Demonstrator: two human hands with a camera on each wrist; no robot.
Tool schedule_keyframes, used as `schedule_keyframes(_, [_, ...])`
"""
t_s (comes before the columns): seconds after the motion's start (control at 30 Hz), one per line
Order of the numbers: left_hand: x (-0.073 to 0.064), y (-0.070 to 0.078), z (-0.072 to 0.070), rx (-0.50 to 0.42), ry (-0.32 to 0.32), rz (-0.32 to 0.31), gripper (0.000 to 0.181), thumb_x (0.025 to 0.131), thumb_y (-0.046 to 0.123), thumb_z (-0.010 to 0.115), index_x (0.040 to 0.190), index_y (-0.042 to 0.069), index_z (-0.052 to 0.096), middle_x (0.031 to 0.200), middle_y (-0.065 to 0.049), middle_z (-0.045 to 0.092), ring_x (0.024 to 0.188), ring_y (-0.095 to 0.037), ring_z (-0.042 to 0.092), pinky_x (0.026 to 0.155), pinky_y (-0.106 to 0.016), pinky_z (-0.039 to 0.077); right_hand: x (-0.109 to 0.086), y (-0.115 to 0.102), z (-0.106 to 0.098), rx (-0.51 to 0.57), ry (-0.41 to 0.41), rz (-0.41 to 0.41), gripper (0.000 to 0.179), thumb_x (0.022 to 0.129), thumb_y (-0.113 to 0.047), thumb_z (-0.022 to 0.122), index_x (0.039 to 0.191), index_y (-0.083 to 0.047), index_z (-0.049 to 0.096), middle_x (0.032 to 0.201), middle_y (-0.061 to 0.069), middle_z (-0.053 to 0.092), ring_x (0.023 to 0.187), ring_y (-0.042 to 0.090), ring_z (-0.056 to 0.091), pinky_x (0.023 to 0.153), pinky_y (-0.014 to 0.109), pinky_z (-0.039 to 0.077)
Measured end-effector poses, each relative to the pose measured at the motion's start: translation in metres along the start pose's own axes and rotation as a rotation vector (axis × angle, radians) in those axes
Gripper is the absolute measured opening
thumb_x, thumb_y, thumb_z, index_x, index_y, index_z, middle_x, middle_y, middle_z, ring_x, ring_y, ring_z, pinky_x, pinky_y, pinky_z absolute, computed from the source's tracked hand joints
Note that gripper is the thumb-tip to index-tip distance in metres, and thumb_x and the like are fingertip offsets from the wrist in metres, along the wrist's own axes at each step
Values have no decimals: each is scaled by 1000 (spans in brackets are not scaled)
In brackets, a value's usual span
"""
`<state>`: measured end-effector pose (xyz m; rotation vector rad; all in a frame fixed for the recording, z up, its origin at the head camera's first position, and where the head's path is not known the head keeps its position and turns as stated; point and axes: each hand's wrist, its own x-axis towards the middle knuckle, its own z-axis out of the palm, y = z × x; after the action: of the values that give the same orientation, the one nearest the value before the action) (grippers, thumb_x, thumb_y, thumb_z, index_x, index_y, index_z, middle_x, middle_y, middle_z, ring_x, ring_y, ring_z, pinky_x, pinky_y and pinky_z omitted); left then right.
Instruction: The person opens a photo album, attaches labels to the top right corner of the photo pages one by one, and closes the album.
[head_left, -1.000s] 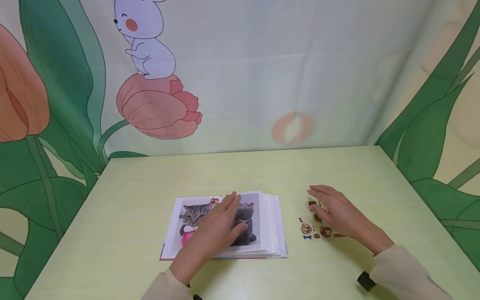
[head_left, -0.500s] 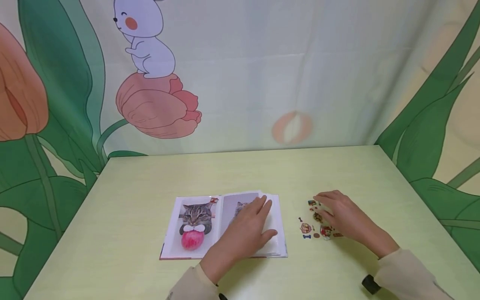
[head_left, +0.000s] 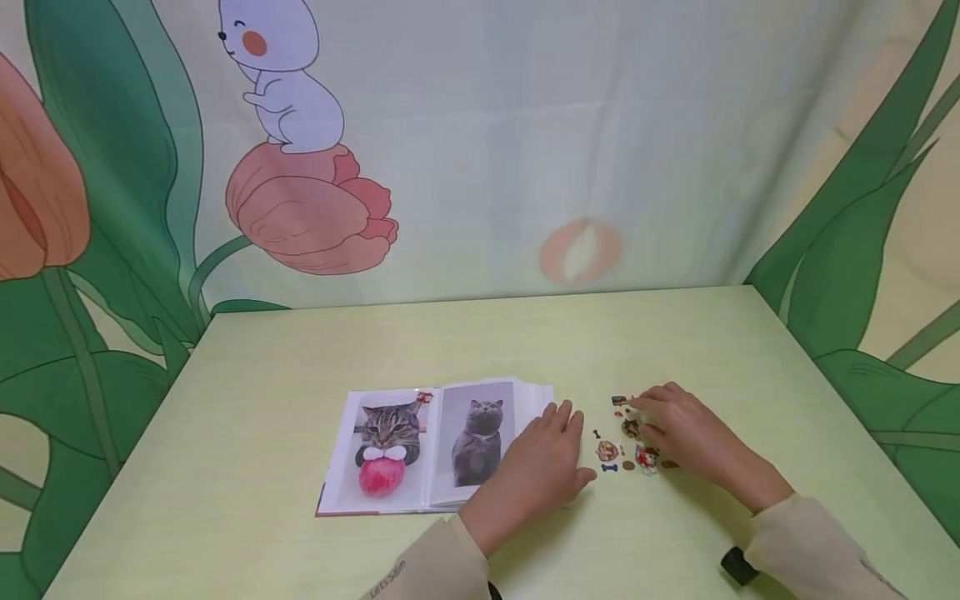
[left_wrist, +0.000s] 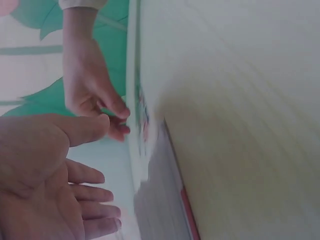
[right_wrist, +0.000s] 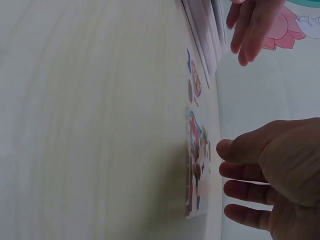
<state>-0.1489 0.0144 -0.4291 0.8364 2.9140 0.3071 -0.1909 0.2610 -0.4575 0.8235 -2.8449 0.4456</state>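
A photo album lies open on the table, with a striped cat and pink ball on its left page and a grey cat photo on its right. Over its right edge hovers my left hand, fingers extended and holding nothing. To the album's right is a sheet of cartoon dog stickers, partly covered from above by my right hand. In the right wrist view my right thumb and fingers are apart, just off the sticker sheet, with nothing between them. A small red sticker sits at the left page's top corner.
The pale table reaches back to a printed curtain with a rabbit and tulips. Below my right sleeve a black device shows at the wrist.
My left hand has moved right across the album, uncovering both cat pictures. My right hand has lowered slightly toward the sticker sheet, its fingers bending more. The view has shifted a little.
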Motion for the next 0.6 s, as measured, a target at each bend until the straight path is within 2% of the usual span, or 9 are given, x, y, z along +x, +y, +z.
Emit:
schedule_keyframes(0.37, [27, 22, 9, 129, -61, -44, 72, 98, 48, 68, 151, 2, 49, 160, -15, 42, 148, -31, 39, 118, -32, 37, 1, 1, 6, -21, -10, -58, 29, 88, -2, 81, 115, 2, 75, 108, 13, 70, 101, 30, 63, 87, 47, 57])
schedule_keyframes(0.5, [33, 26, 14, 109, -97, -59, 70, 99, 44, 68, 152, 3, 49, 162, -14, 39, 150, -29, 37, 118, -30, 36, 2, -1, 7, -24, -28, -69, 31, 87, -5, 82, 117, 3, 75, 105, 11, 69, 98, 28, 62, 83, 45, 56])
schedule_keyframes(0.6, [35, 28, 18, 111, -113, -40, 65, 100, 39, 68, 151, 3, 50, 162, -13, 40, 149, -28, 37, 117, -29, 37, 2, -1, 8, -37, -52, -60, 35, 88, -8, 82, 120, 2, 74, 103, 9, 67, 92, 25, 61, 79, 43, 55])
